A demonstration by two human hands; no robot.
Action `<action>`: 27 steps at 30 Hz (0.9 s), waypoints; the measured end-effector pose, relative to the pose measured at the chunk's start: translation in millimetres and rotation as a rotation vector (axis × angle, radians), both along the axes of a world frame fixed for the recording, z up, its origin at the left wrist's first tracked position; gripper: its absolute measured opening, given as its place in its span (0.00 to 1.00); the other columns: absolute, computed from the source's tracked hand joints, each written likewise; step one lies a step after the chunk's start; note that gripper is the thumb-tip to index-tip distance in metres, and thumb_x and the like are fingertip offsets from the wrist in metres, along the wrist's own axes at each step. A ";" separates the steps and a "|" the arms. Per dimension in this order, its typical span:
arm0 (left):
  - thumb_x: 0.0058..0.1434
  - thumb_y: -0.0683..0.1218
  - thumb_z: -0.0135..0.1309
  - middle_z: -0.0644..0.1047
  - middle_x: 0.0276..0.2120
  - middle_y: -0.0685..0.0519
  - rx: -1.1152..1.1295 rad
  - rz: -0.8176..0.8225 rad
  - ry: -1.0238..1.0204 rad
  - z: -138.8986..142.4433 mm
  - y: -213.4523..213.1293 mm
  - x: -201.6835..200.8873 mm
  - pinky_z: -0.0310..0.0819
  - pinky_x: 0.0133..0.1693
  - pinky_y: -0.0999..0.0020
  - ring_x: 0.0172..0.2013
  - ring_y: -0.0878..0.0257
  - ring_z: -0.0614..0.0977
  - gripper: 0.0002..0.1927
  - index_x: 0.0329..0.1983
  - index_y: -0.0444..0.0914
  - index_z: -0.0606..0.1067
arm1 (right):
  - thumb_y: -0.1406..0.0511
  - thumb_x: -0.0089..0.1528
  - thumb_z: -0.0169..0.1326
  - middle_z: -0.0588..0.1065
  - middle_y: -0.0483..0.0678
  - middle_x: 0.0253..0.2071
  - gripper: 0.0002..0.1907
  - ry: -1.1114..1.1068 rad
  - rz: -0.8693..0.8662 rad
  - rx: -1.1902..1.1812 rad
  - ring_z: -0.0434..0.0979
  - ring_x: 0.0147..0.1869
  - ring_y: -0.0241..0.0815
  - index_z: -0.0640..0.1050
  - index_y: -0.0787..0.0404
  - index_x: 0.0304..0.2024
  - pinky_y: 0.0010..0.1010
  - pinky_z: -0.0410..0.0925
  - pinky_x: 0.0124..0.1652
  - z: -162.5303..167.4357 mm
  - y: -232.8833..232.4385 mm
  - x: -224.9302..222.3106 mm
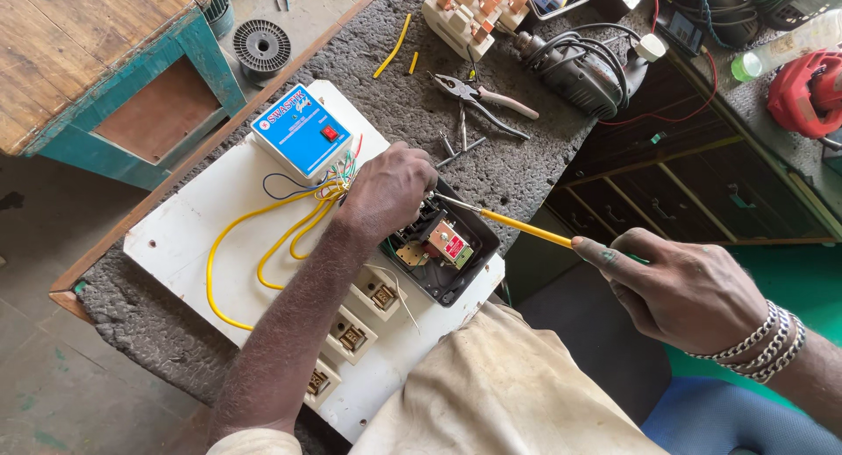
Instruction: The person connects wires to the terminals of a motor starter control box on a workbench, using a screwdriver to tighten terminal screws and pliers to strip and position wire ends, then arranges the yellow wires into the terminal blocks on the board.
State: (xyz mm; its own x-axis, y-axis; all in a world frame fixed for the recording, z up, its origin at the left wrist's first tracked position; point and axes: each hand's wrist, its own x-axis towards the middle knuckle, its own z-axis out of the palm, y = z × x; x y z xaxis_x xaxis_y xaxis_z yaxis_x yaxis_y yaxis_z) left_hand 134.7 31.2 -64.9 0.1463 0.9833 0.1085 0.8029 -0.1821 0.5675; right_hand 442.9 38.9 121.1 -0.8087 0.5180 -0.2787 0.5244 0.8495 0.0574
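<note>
My right hand (680, 288) was closed around the yellow-shafted screwdriver (513, 227), forefinger laid along the shaft, tip reaching into the open black switch box (447, 249) on the white panel (189, 236). My left hand (386, 192) was curled at the box's upper edge, beside the bundle of yellow wires (263, 236); whether it pinched a wire I could not tell, since the fingers were hidden. To my mind, the blade wanted seating square in the screw before turning, shaft in line with it, the left hand steadying the box and keeping loose leads away. Pliers (482, 100) lay on the bench beyond, the blue-faced control unit (301, 130) just beside the wires.
</note>
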 end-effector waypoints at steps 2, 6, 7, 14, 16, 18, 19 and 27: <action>0.55 0.35 0.56 0.78 0.37 0.53 0.005 0.002 -0.010 0.0 -0.9 0.4 0.77 0.47 0.60 0.46 0.56 0.79 0.08 0.28 0.41 0.82 | 0.66 0.51 0.63 0.76 0.45 0.40 0.38 -0.004 -0.008 -0.005 0.79 0.26 0.44 0.73 0.45 0.66 0.38 0.71 0.22 0.0 -1.1 1.1; 0.54 0.35 0.56 0.78 0.37 0.54 0.024 0.004 -0.008 -1.0 -2.8 -0.5 0.77 0.47 0.60 0.46 0.56 0.79 0.08 0.27 0.41 0.82 | 0.66 0.52 0.62 0.76 0.44 0.41 0.38 -0.029 -0.053 -0.020 0.79 0.26 0.43 0.73 0.44 0.66 0.37 0.72 0.23 0.5 -2.9 0.8; 0.55 0.35 0.56 0.78 0.37 0.53 0.030 0.005 -0.005 -1.4 -2.8 -0.9 0.77 0.47 0.60 0.46 0.56 0.79 0.08 0.27 0.41 0.82 | 0.66 0.52 0.62 0.76 0.44 0.41 0.37 -0.034 -0.068 -0.020 0.79 0.26 0.42 0.72 0.44 0.65 0.36 0.73 0.23 0.2 -3.0 0.3; 0.55 0.35 0.56 0.78 0.36 0.53 0.007 0.006 -0.017 -1.4 -1.0 -1.2 0.77 0.46 0.59 0.45 0.56 0.79 0.08 0.27 0.41 0.82 | 0.66 0.52 0.62 0.77 0.44 0.41 0.37 -0.004 -0.035 -0.012 0.79 0.26 0.43 0.72 0.45 0.65 0.37 0.72 0.23 0.2 -3.7 -2.5; 0.56 0.35 0.56 0.78 0.36 0.53 0.012 0.012 -0.022 -1.4 -1.3 -1.6 0.78 0.46 0.59 0.45 0.56 0.79 0.08 0.26 0.41 0.82 | 0.66 0.52 0.62 0.76 0.44 0.40 0.36 0.011 -0.030 -0.017 0.79 0.26 0.44 0.73 0.46 0.65 0.37 0.72 0.23 1.6 -5.0 -4.8; 0.54 0.35 0.57 0.78 0.36 0.53 0.016 -0.003 -0.025 -1.5 -1.2 -2.7 0.77 0.46 0.59 0.45 0.56 0.79 0.08 0.27 0.41 0.82 | 0.66 0.51 0.63 0.76 0.45 0.40 0.36 0.064 -0.011 -0.034 0.78 0.25 0.43 0.73 0.48 0.64 0.36 0.72 0.23 4.0 -6.4 -8.5; 0.54 0.35 0.57 0.78 0.36 0.54 0.017 -0.011 -0.027 -1.6 -1.1 -3.1 0.77 0.46 0.59 0.45 0.56 0.79 0.08 0.27 0.41 0.82 | 0.65 0.51 0.63 0.75 0.46 0.40 0.36 0.090 -0.003 -0.042 0.78 0.25 0.42 0.73 0.49 0.64 0.36 0.71 0.23 5.4 -7.2 -10.7; 0.52 0.38 0.61 0.79 0.35 0.54 0.060 -0.076 -0.130 -4.3 1.9 -13.1 0.76 0.47 0.59 0.44 0.55 0.79 0.04 0.28 0.40 0.82 | 0.64 0.52 0.58 0.74 0.48 0.40 0.30 -0.091 0.483 0.356 0.74 0.29 0.39 0.78 0.53 0.60 0.29 0.70 0.20 14.9 -13.5 -20.8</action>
